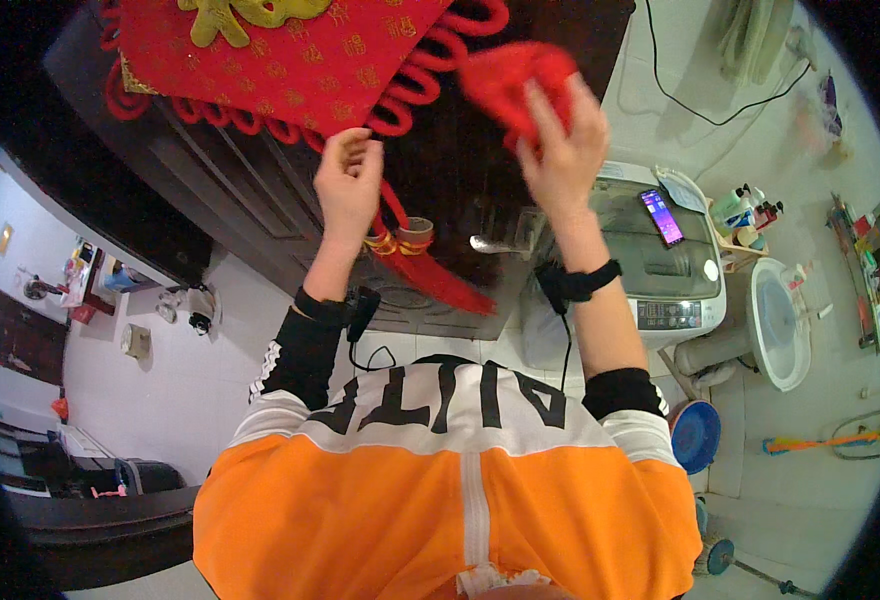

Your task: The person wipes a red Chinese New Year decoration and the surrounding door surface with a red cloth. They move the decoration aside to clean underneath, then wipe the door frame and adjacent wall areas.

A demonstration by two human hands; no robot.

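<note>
A red diamond-shaped hanging ornament (297, 67), with looped red cord edging and gold relief, is against a dark wooden door (252, 180). My left hand (350, 176) has its fingers curled at the ornament's lower corner; whether they pinch the cord is hard to see. Below it hangs a red tassel (440, 281) with gold bands. To the right, my right hand (564, 150) holds a blurred, bunched red cloth (519, 82), in front of the door's dark surface. Both wrists wear black straps with small devices.
A metal door handle (489, 244) is below the hands. On the right are a top-loading washing machine (654, 255) with a phone (661, 217) on its lid, pump bottles (744, 210), a washbasin (777, 322) and a blue basin (695, 436). A black cable (691, 109) hangs along the wall.
</note>
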